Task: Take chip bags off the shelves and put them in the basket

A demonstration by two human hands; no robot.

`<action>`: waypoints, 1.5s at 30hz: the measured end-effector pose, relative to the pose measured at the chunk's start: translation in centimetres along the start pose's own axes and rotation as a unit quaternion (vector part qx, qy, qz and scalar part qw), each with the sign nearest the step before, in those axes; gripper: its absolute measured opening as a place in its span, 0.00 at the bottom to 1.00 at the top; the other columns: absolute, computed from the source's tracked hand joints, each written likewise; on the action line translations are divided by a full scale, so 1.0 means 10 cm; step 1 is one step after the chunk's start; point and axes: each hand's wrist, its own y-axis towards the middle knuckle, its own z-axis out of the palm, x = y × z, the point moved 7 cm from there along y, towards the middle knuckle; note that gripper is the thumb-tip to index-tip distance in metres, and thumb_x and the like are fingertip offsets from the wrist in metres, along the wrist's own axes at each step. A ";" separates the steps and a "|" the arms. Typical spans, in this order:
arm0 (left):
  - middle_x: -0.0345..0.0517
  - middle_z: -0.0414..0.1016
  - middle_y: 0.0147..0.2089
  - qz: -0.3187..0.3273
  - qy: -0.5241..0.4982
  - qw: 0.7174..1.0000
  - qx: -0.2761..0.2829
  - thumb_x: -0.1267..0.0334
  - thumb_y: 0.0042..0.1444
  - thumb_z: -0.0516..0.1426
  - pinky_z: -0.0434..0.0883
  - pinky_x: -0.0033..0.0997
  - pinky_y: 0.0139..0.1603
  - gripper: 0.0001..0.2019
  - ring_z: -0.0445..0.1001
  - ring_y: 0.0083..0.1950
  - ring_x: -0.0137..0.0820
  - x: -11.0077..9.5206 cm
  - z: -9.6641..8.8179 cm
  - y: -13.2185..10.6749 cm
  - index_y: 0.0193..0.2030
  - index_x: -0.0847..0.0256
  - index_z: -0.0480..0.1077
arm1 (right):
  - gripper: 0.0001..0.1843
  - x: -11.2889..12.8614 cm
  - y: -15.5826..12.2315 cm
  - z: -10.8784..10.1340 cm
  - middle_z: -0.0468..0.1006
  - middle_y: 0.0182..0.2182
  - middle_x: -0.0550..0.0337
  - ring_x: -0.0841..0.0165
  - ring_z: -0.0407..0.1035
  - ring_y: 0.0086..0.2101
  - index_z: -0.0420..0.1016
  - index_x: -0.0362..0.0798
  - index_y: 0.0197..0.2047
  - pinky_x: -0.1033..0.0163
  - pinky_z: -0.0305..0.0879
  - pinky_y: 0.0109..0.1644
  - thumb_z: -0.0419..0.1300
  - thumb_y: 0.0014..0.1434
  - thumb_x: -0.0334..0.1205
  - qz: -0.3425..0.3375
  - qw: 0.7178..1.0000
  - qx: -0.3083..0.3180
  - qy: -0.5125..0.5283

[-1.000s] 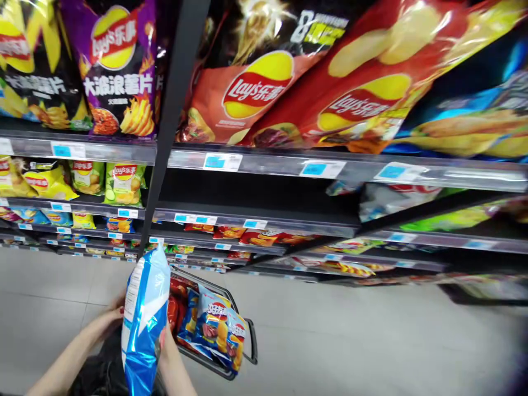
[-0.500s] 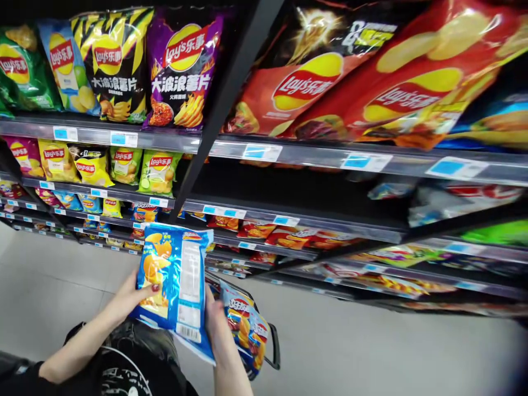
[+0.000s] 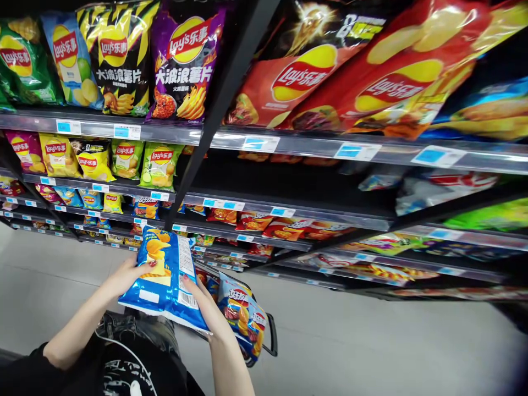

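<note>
Between my hands is a blue bag of chips (image 3: 163, 294), its back panel with text and a barcode facing up at me. My left hand (image 3: 131, 276) grips its left edge, thumb lying over the yellow chip picture. On the right edge my right hand (image 3: 208, 305) holds it, thumb pressed near the barcode and the other fingers hidden beneath. Just past my right hand, more blue chip bags (image 3: 243, 313) sit in a shopping basket or cart with a dark handle (image 3: 272, 335).
Ahead stands a dark shelf unit (image 3: 346, 212) with several levels and price tags. Large red bags (image 3: 303, 82) fill the upper right; a purple bag (image 3: 185, 66) and others stand upper left. Grey floor (image 3: 330, 341) lies below.
The bag has tilted flatter and moved slightly left and down. My right thumb has come over onto its printed face near the barcode. The view has shifted a little.
</note>
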 end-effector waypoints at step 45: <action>0.46 0.80 0.37 0.083 -0.124 0.985 -0.084 0.57 0.29 0.65 0.71 0.40 0.48 0.28 0.75 0.44 0.46 0.21 -0.18 -0.23 0.41 0.61 0.70 | 0.35 0.03 -0.65 0.95 0.61 0.57 0.49 0.52 0.64 0.45 0.55 0.57 0.62 0.46 0.64 0.46 0.57 0.51 0.43 -0.454 0.628 -0.091 -0.626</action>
